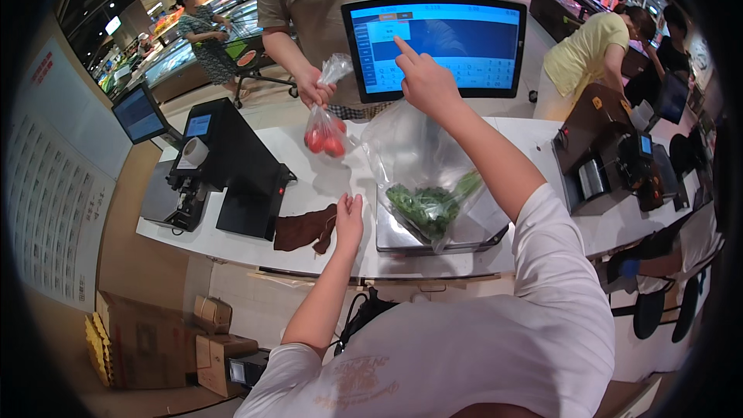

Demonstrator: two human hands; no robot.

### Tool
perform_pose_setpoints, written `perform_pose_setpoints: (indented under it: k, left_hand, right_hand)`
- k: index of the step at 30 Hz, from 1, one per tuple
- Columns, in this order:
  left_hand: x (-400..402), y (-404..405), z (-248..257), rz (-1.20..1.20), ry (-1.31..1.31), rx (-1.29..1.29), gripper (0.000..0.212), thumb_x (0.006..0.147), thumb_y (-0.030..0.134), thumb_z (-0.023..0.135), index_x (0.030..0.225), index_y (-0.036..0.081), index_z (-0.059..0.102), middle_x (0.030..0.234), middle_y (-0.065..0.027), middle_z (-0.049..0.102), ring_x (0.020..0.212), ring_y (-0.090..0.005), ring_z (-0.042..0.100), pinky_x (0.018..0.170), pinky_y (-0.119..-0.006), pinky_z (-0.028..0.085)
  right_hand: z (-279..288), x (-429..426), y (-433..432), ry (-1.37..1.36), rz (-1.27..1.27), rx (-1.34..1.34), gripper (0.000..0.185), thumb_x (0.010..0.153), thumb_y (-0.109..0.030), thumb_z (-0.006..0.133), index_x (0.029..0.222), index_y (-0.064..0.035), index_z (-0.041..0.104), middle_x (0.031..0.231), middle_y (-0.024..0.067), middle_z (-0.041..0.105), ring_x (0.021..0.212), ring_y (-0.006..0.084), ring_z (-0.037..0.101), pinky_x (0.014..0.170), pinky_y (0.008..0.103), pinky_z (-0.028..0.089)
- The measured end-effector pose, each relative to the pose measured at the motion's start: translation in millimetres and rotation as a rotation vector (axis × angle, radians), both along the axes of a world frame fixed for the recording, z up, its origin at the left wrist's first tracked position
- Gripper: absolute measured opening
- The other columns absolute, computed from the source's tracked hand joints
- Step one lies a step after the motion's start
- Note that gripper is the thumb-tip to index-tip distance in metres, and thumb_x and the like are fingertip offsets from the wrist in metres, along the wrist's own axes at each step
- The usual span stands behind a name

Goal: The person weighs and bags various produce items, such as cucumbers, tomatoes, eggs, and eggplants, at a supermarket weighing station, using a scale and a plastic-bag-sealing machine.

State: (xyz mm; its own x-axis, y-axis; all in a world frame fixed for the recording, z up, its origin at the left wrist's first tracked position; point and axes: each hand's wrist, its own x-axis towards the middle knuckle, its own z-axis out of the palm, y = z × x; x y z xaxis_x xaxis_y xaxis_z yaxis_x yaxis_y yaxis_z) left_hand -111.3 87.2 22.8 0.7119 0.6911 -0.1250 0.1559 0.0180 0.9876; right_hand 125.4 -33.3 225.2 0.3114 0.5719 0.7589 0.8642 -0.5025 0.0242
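My right hand (428, 78) is raised to the touchscreen monitor (493, 40), its index fingertip at a panel in the upper left of the display. It holds nothing. Below that arm, a clear plastic bag of leafy greens (422, 209) rests on the metal weighing plate (392, 237) of a scale. My left hand (349, 217) hovers by the counter, left of the scale, with nothing visible in it. A brown cloth (302, 231) lies just beside that hand. Across the counter, another person's hand (313, 88) grips a knotted clear bag of tomatoes (325, 134).
On the white counter (342, 180), a black label printer (232, 157) stands left with a paper roll (195, 151). Another machine (592, 151) is at the right. Cardboard boxes (217, 360) sit below left. A shopper with a cart (249, 64) is behind.
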Motion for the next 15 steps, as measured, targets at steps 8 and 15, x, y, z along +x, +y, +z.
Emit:
perform_pose_setpoints:
  k: [8,15]
  left_hand:
    - [-4,5,-13,-0.065,-0.050,-0.054,0.064,0.094,0.034,0.059,0.139,-0.005,0.035,0.136,-0.0244,0.046,0.124,-0.0273,0.049,0.103,-0.034,0.038]
    - [24,5,-16,-0.093,-0.178,-0.094,0.067,0.093,0.036,0.060,0.138,-0.006,0.035,0.121,-0.0110,0.057,0.105,-0.0149,0.054,0.089,-0.026,0.043]
  right_hand:
    - [1,12,14,0.037,0.016,0.067,0.020,0.076,-0.009,0.060,0.096,-0.0063,0.055,0.139,0.0104,0.049,0.088,0.0288,0.061,0.067,0.0417,0.055]
    - [-52,0,-65,0.724,-0.003,0.285,0.028,0.086,-0.029,0.063,0.092,-0.0012,0.064,0.080,0.0127,0.067,0.077,0.0268,0.067,0.071,0.0355,0.050]
